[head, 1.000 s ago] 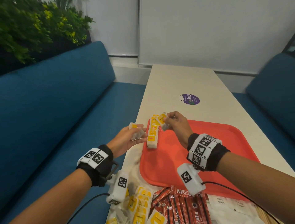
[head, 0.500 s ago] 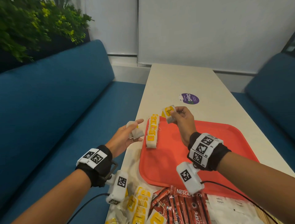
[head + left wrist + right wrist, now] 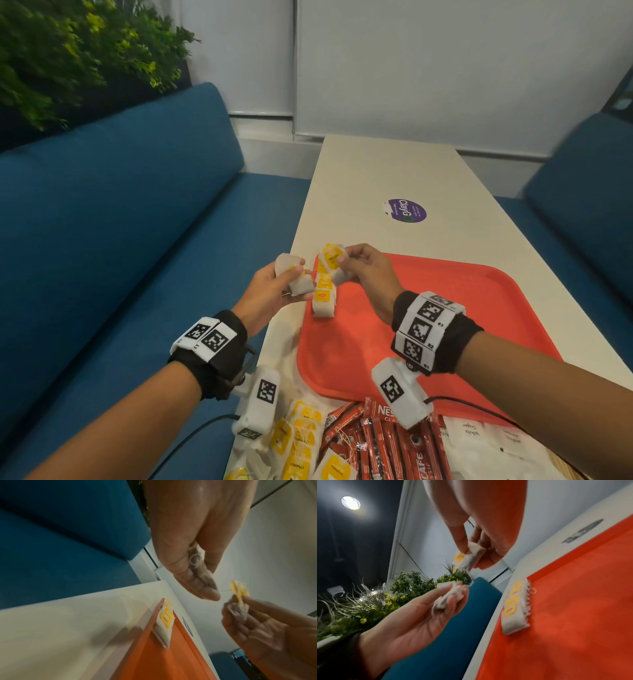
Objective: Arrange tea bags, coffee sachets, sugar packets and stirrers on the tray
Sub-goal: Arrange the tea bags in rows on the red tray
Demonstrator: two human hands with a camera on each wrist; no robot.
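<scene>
Above red plastic tray [image 3: 445,308]: left hand [image 3: 270,291] holding white tea bags [image 3: 294,281], right hand [image 3: 366,274] pinching yellow-tagged tea bag [image 3: 332,260].

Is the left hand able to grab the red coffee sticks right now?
Probably not yet. The left hand already holds tea bags, so its grip is full. The coffee sachets lie uncovered at the table's near edge, below both wrists, so the way is otherwise free.

A row of tea bags [image 3: 323,294] lies along the tray's [image 3: 445,308] left edge. The tray sits on the table [image 3: 376,178], benches on both sides. Coffee sachets [image 3: 376,442] lie nearest, loose tea bags [image 3: 301,438] to their left.
</scene>
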